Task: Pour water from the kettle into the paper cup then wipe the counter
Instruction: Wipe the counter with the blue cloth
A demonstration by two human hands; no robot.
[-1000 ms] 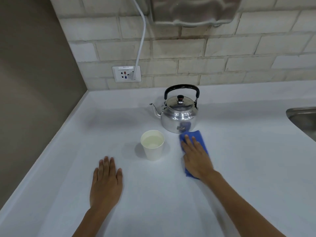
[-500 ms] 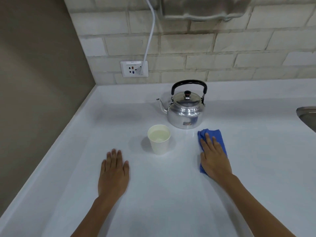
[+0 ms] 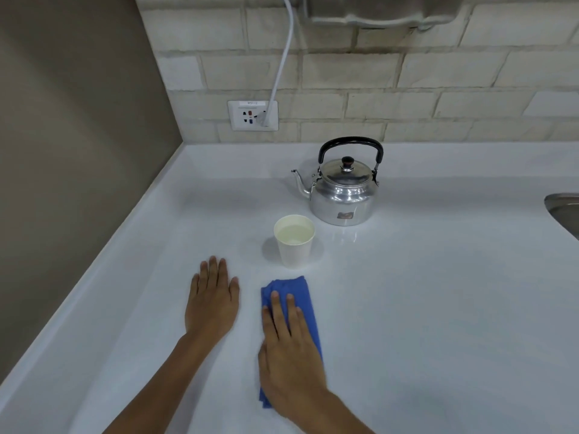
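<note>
A shiny metal kettle [image 3: 343, 191] with a black handle stands upright on the white counter [image 3: 438, 292], spout pointing left. In front of it, slightly left, a white paper cup [image 3: 294, 242] holds water. My right hand [image 3: 289, 349] lies flat, palm down, pressing a folded blue cloth [image 3: 291, 289] onto the counter just in front of the cup. My left hand [image 3: 213, 302] rests flat on the counter to the left of the cloth, fingers together, holding nothing.
A brown wall [image 3: 69, 151] borders the counter on the left and a brick wall runs along the back, with a socket [image 3: 252, 115] and a white cable [image 3: 282, 57] plugged in. A steel sink edge [image 3: 564, 211] shows at the far right.
My right hand has slid the blue cloth from right of the cup, near the kettle, leftward and toward me, to just in front of the cup. My left hand stays flat.
</note>
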